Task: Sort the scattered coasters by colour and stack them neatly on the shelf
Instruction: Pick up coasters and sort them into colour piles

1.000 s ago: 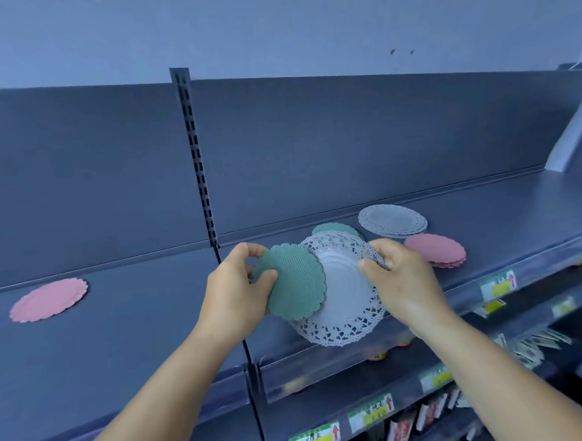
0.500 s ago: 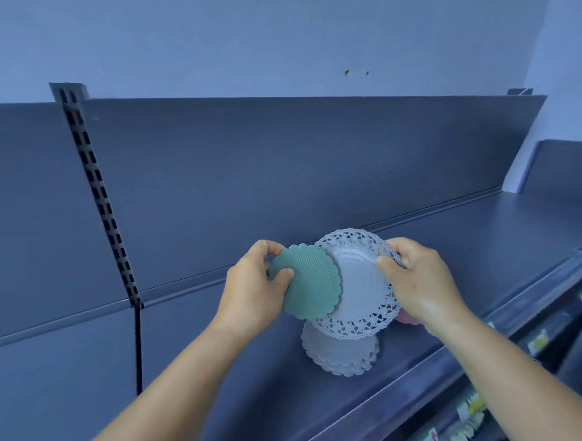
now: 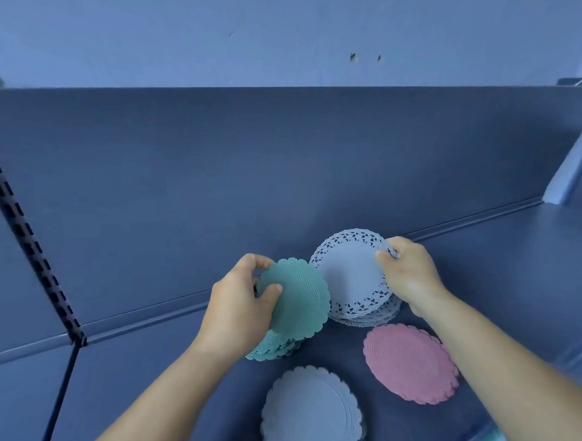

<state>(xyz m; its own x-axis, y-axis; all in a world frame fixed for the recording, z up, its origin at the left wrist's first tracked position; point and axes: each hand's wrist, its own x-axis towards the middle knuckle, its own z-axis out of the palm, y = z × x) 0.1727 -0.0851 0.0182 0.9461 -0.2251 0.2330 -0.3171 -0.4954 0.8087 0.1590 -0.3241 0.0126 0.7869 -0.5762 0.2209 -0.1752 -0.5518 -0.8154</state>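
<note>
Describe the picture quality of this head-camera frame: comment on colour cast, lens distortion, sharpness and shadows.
Head view: a cool blue cast tints everything; the wide-angle lens bows the shelf edges and stretches the forearms; light is soft and even, with only faint shadows under the pink coasters; the green coaster and lace doily look reasonably sharp, the frame corners softer.

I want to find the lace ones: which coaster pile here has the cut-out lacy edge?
The white lace pile under the right hand, behind the pink pile; the other piles have solid scalloped edges.
</note>
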